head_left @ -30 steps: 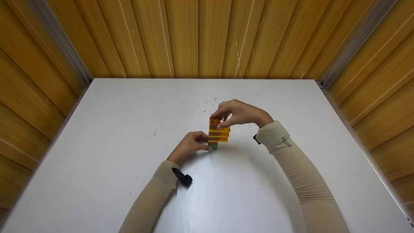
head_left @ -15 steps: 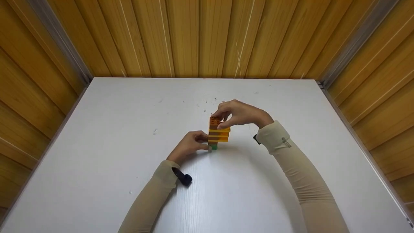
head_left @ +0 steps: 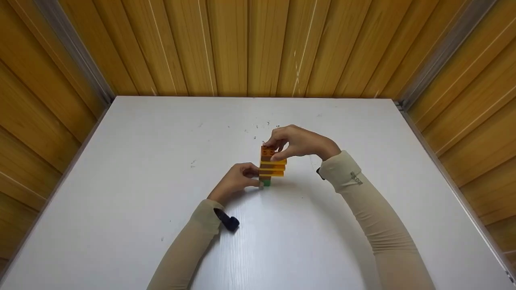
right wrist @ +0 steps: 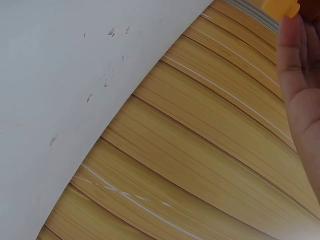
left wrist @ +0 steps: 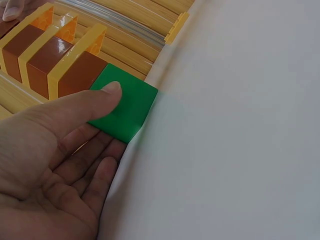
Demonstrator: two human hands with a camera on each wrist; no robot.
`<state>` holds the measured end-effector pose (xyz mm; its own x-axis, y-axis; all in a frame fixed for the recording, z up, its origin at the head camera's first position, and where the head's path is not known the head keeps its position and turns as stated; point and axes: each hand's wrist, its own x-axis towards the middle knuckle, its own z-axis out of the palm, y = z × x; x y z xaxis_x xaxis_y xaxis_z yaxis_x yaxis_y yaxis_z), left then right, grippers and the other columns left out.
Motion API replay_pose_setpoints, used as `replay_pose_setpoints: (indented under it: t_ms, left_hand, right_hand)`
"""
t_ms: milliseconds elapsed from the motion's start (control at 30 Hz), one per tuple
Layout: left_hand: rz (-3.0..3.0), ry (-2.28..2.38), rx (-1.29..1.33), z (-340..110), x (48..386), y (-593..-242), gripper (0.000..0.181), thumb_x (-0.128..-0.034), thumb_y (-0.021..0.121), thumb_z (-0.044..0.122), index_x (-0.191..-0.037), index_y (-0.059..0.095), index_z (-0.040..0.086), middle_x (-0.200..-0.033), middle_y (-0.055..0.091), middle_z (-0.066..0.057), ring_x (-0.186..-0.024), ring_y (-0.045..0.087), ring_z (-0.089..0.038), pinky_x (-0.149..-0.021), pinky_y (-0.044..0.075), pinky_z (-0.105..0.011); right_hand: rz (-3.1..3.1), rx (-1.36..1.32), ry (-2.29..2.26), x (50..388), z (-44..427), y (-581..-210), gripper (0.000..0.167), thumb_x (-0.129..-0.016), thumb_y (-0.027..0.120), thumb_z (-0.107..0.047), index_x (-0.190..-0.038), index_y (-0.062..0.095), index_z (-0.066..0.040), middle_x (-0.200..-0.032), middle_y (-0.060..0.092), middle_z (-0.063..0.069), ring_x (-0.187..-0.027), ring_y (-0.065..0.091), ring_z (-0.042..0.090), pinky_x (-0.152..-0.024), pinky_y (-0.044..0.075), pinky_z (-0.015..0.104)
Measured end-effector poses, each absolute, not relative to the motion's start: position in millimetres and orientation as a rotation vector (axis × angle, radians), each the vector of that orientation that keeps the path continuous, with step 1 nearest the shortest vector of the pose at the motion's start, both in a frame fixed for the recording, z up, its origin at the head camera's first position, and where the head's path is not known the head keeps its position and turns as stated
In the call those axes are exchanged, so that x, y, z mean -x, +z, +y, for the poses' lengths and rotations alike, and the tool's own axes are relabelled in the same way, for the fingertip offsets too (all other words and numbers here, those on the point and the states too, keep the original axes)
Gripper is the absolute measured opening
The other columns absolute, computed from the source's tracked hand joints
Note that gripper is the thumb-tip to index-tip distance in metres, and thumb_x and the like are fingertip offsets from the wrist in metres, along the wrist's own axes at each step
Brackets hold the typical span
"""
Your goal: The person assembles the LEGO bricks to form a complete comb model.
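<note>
A tower of toy building bricks (head_left: 265,166) stands upright at the middle of the white table. Its base is a green brick (left wrist: 131,97); above it brown bricks (left wrist: 80,75) alternate with yellow ones (left wrist: 82,59) that jut out to the right. My left hand (head_left: 237,180) pinches the green brick from the left, thumb across its near face, fingers behind. From above and the right, my right hand (head_left: 300,141) grips the tower's upper end around the top brown brick (head_left: 267,152). Only the fingers' edge and a yellow brick's corner (right wrist: 280,7) show in the right wrist view.
The white table (head_left: 141,161) carries small dark scuff marks. Wood-patterned panels (head_left: 225,48) rise behind it and at both sides. In the left wrist view, a small yellow studded piece (left wrist: 176,28) appears at the table's visible edge beyond the tower.
Almost nothing has moved: the right hand has sunk very slightly at the tower's top. The left hand and the tower stay in place.
</note>
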<state>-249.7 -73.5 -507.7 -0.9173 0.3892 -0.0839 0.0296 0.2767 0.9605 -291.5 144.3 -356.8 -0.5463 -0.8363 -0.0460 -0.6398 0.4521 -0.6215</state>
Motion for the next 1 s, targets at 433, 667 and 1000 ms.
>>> replay_pose_setpoints:
  t_ms: [433,667,1000]
  left_hand:
    - [2.219,1.703,-0.377,-73.8,250.1,-510.2,0.032,-0.0754,0.077,0.003,-0.106,0.068,0.003,-0.112,0.07,-0.013,-0.108,0.065,-0.022,-0.096,0.05,-0.032]
    - [2.219,1.701,-0.38,-74.2,249.2,-508.4,0.033,-0.0759,0.077,0.003,-0.107,0.067,0.003,-0.112,0.07,-0.012,-0.108,0.065,-0.023,-0.096,0.05,-0.033]
    - [2.242,1.661,-0.383,-74.1,248.3,-505.2,0.033,-0.0763,0.077,0.004,-0.107,0.067,0.006,-0.113,0.07,-0.009,-0.109,0.065,-0.021,-0.098,0.049,-0.034]
  right_hand:
    - [2.377,1.231,-0.773,289.5,141.8,-357.7,0.035,-0.083,0.075,-0.014,-0.114,0.067,-0.002,-0.105,0.065,0.011,-0.094,0.067,0.023,-0.083,0.056,0.037]
    - [2.395,1.212,-0.743,287.1,138.9,-354.2,0.035,-0.082,0.075,-0.014,-0.114,0.067,-0.002,-0.106,0.065,0.011,-0.094,0.066,0.023,-0.084,0.056,0.037]
    - [2.412,1.184,-0.761,285.2,138.0,-353.9,0.032,-0.081,0.077,-0.013,-0.11,0.067,-0.003,-0.106,0.065,0.01,-0.093,0.065,0.022,-0.084,0.055,0.037]
